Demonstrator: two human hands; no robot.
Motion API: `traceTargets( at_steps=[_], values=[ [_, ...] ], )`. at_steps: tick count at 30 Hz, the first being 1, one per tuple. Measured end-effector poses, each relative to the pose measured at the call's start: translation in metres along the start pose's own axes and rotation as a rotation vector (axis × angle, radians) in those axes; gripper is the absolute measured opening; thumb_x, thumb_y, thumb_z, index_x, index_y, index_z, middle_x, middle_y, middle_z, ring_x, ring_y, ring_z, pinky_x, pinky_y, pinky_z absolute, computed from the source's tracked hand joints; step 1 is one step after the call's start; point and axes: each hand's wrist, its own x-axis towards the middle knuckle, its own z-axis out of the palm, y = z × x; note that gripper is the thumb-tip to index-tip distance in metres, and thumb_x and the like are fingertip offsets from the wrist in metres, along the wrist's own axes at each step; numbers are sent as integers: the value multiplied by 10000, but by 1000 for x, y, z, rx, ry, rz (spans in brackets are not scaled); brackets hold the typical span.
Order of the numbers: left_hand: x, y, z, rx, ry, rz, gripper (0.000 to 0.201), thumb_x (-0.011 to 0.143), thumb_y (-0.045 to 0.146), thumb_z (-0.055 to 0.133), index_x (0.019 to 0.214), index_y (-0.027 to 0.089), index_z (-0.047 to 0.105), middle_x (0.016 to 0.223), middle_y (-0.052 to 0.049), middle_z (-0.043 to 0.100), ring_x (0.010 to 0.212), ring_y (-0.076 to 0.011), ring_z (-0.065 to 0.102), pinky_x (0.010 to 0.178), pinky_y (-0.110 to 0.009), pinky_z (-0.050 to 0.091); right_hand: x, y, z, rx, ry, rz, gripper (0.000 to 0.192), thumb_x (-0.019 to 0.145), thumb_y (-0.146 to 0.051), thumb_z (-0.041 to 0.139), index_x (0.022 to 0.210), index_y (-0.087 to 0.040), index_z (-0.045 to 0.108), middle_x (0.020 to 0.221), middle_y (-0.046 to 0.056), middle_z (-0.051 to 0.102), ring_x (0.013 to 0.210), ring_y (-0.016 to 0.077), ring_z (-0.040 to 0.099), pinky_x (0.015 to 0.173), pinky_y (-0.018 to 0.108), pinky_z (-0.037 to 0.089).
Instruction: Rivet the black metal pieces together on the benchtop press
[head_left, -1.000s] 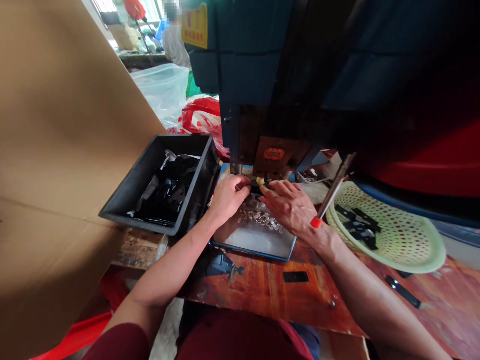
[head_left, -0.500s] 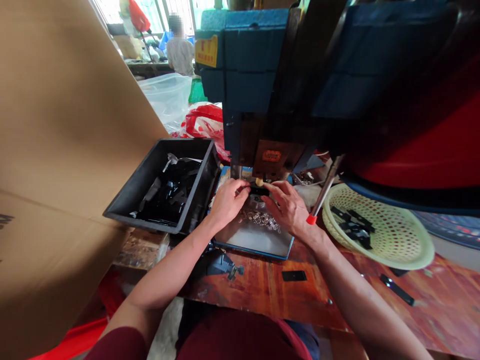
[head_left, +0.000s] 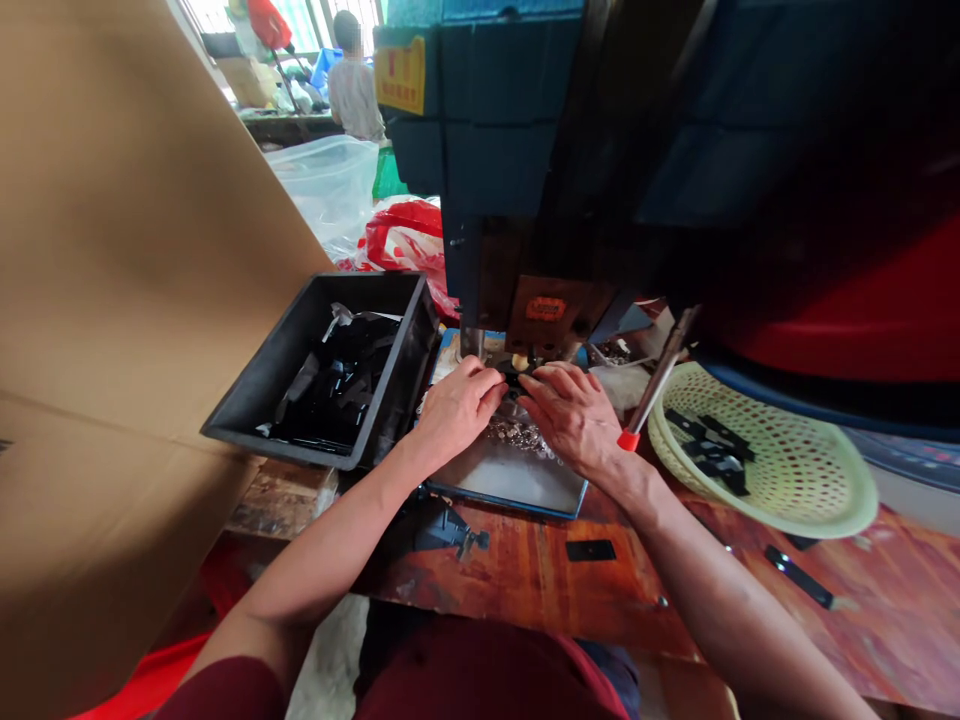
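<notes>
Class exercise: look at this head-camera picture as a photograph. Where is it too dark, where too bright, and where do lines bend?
Head view: the machine is nearly black, hiding detail above the left hand and right hand; the windows at top left are washed out; the cardboard sheet edge bows from wide-angle distortion; the basket stays evenly lit and sharp.

- Daylight comes from the windows [head_left: 300, 20] at top left, which are blown out.
- The machine [head_left: 600, 150] is dark, its upper right nearly black.
- The hands and table [head_left: 540, 570] are evenly lit, with soft shadows.
- Wide-angle bending stretches the cardboard [head_left: 112, 300] and edges.
- Edges look slightly soft.
</notes>
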Motion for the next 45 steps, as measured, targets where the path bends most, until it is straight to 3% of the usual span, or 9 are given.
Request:
traceTargets(
  at_steps=[6,11,15,19,24,31,37,41,45],
  values=[
    [-4,-4,4,-129,47,-17,158,1050,243,590,1152,225,709,1071,-54,664,923,-180,697,870,-327,579,-4,-1,5,85,15,34,330,1070,-331,552,1326,-191,706,1221,124,736,1161,293,644,899,442,499],
    [-28,-10,-3,-287,161,-121,156,1030,242,606,1137,220,716,1076,-45,680,775,-124,667,743,-262,582,-16,0,2,310,100,189,356,1074,-307,518,1380,-206,668,1227,136,710,1117,264,673,976,470,563],
    [-56,-22,-8,-163,177,-220,154,1027,242,597,1101,215,728,1048,-44,678,755,-135,657,767,-284,581,-50,3,-13,351,97,353,331,1059,-303,529,1332,-219,697,1174,125,716,1095,260,690,950,463,598],
    [-70,-33,-1,122,110,-195,238,1020,267,610,1207,179,726,1150,-119,649,1002,-248,653,946,-409,567,-86,-5,-33,286,58,416,305,1036,-292,563,1276,-209,731,1068,112,733,1056,271,686,921,455,596],
    [-76,-33,7,222,62,-149,229,1023,304,608,1127,188,775,1170,-126,652,1040,-282,603,976,-446,540,-109,-36,-37,258,-46,296,257,1030,-251,569,1181,-189,768,1048,127,706,944,249,643,851,436,563],
    [-83,-25,8,138,120,-222,171,981,326,689,1069,224,796,1109,-97,670,1054,-275,608,989,-425,533,-98,-62,-22,113,-127,188,262,1056,-299,561,1216,-216,751,1040,107,712,953,255,580,808,408,456],
    [-92,-23,2,31,131,-249,119,988,240,669,1027,214,778,1054,-69,687,1025,-228,649,999,-388,535,-99,-75,-23,44,-98,55,255,1049,-318,599,1194,-156,732,1001,98,722,927,253,570,800,402,424],
    [-102,-17,-5,-45,169,-320,114,1002,219,636,993,208,749,1003,-49,677,892,-173,675,857,-298,569,-105,-82,-17,72,-48,3,233,1059,-245,559,1187,-155,733,977,90,727,903,236,591,807,396,439],
    [-107,-10,-12,57,147,-345,168,1031,242,589,1142,232,716,1039,-55,686,919,-190,701,871,-303,572,-106,-82,-12,82,-31,28,252,1046,-274,572,1220,-202,738,979,96,729,900,251,606,789,409,453]
  ],
)
